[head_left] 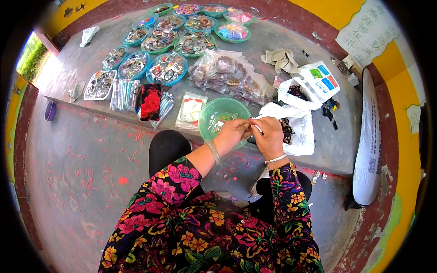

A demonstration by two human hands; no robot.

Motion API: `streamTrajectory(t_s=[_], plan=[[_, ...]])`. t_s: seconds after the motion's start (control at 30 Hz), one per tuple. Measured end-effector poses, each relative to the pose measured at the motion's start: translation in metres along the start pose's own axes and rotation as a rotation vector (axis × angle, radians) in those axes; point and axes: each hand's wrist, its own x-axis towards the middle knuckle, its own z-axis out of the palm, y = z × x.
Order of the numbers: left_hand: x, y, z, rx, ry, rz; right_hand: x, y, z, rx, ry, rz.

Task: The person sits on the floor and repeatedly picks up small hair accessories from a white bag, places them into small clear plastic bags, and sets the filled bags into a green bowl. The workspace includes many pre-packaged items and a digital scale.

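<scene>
My left hand (231, 133) and my right hand (269, 134) meet over the near right rim of a translucent green plastic bowl (206, 112). Both are closed, thumbs and fingertips pinched together. Whatever sits between them is too small to make out. A small pale, shiny band shows by the fingers of my right hand; I cannot tell whether it is worn or held. A few small items lie in the bowl, partly hidden behind my left hand. Just left of the bowl is a clear packet of pale cards (191, 109). Beside my right hand stands a white plastic bag (302, 136) with dark cords inside.
Several baskets of small packaged goods, such as a blue basket (182, 76), fill the raised platform's far left. Clear bags of brown beads (227, 75) lie behind the bowl. A red-and-black pouch (150, 103) rests near the platform edge. A silvery wrapped board (367, 145) leans at right.
</scene>
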Motion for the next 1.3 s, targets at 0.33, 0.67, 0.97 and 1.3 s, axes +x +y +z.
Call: streamTrajectory(t_s=[0.33,0.67,0.97,1.3], plan=[[0.001,-0.013,0.007,0.57,0.128,0.352,-0.004,0.0,0.005,-0.127,0.01,-0.057],[-0.006,-0.011,0.01,0.898,0.163,0.509,-0.009,-0.01,0.009,-0.251,-0.064,-0.054],[-0.011,0.004,0.014,0.804,0.17,0.444,-0.004,-0.007,0.009,-0.106,0.105,0.021],[-0.006,0.004,0.012,0.313,0.132,0.174,-0.007,0.004,0.008,0.196,0.04,0.341]])
